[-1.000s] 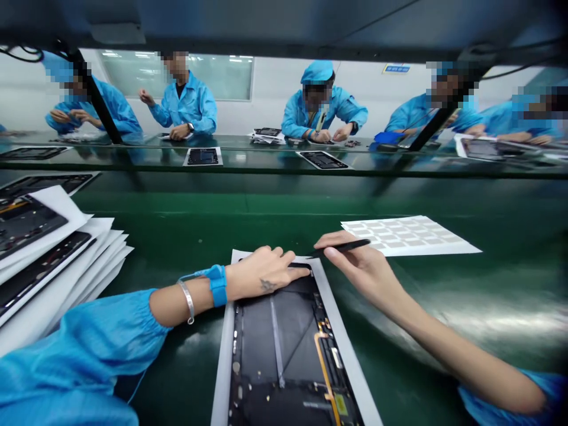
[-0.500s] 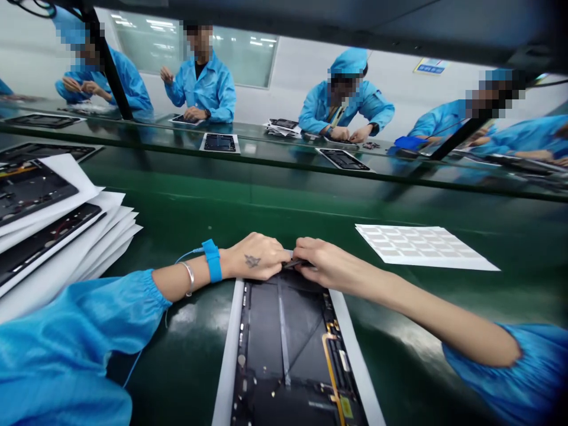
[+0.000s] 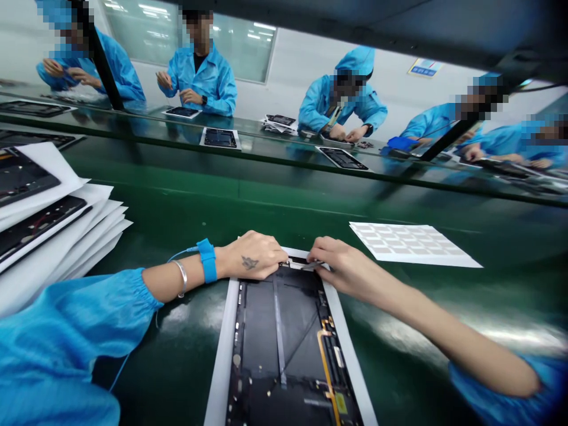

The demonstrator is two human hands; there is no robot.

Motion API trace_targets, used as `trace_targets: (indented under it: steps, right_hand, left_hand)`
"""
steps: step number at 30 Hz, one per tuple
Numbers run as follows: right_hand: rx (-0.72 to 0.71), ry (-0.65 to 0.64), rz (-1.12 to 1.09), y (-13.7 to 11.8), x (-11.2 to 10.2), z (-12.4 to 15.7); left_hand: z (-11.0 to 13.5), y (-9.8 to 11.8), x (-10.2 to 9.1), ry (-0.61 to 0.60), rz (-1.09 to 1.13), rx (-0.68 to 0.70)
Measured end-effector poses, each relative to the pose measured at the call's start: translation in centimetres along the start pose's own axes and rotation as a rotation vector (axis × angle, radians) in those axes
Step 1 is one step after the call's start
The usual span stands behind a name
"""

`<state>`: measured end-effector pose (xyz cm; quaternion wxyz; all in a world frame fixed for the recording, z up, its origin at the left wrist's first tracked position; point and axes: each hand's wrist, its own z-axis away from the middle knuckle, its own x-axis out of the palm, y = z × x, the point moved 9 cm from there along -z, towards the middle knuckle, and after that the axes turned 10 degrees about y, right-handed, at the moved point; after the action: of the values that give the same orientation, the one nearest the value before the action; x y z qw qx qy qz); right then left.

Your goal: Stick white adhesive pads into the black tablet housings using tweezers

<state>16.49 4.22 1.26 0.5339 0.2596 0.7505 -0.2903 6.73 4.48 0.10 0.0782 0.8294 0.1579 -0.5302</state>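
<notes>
a second ago the right hand (image 3: pixel 344 266) held a dark tool raised near the sticker sheet (image 3: pixel 410 242). it has since dropped to the far edge of the open tablet (image 3: pixel 284 331), met the left hand (image 3: pixel 252 257), then drawn slightly apart, baring a pale strip (image 3: pixel 298 264) between them. the tool's dark length no longer shows.

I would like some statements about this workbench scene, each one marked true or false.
1. The left hand rests on the far end of the open device. True.
2. The blue wrist strap is on the right wrist. False: it is on the left wrist.
3. The sticker sheet lies under the right hand. False: it lies apart from the hand, farther to the right.
4. A stack of devices on white sheets lies at the left. True.
</notes>
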Motion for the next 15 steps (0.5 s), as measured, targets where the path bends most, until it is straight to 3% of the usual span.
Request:
trace_targets:
  steps: [4,9,15]
  right_hand:
    - [0.005,0.149,-0.234,-1.1,0.0,1.9]
    - [0.115,0.127,-0.271,0.7,-0.6,3.4]
    - [0.144,0.211,-0.289,1.0,-1.8,1.9]
  left_hand:
    - [-0.1,0.0,-0.1,0.001,-0.003,-0.005]
    - [0.0,-0.1,0.1,0.000,0.017,-0.002]
    - [0.0,-0.2,0.0,0.043,0.020,-0.006]
